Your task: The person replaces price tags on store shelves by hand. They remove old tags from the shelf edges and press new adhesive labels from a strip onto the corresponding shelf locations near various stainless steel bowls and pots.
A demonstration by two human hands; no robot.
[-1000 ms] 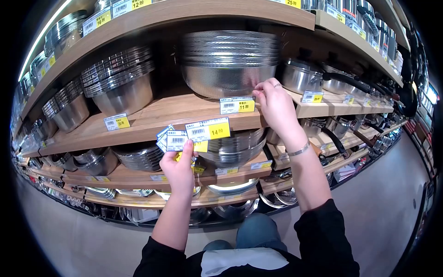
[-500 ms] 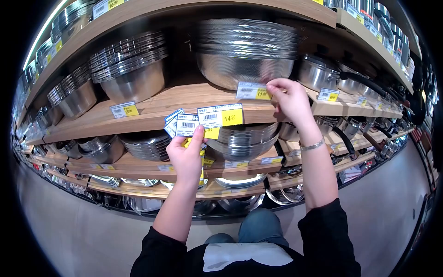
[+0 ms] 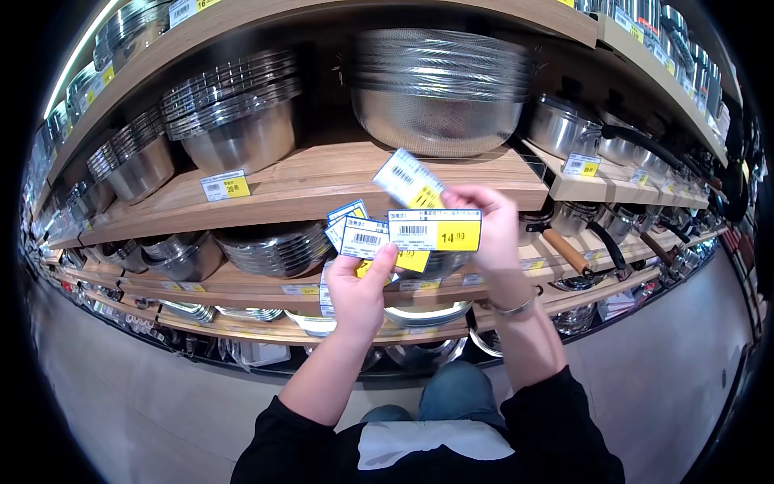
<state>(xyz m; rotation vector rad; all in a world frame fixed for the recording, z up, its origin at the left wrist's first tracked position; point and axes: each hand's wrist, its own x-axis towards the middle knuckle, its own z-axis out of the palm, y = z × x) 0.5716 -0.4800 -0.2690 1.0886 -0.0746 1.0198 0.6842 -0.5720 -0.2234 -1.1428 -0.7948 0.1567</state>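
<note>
My left hand (image 3: 359,294) is closed on a fan of white and yellow price labels (image 3: 367,239), its thumb pressed on them. The foremost label (image 3: 435,231) reads 14.93 and stretches across toward the right. Behind that label my right hand (image 3: 484,230) pinches a single price label (image 3: 409,179), tilted and blurred by motion, near the shelf edge. Some of my right fingers are hidden by the 14.93 label. Above both hands a stack of large perforated steel bowls (image 3: 439,101) stands on the wooden shelf (image 3: 322,181).
Nested steel pots (image 3: 238,121) stand at the left behind a 20.90 label (image 3: 226,186). Lidded pans (image 3: 560,125) with dark handles are at the right. Lower shelves hold stacked bowls (image 3: 278,246) and a wooden-handled pan (image 3: 566,252). Grey floor (image 3: 161,387) lies below.
The single label has come off the shelf edge under the large bowls and moved down and left with my right hand. The fan in my left hand has shifted right and slightly down.
</note>
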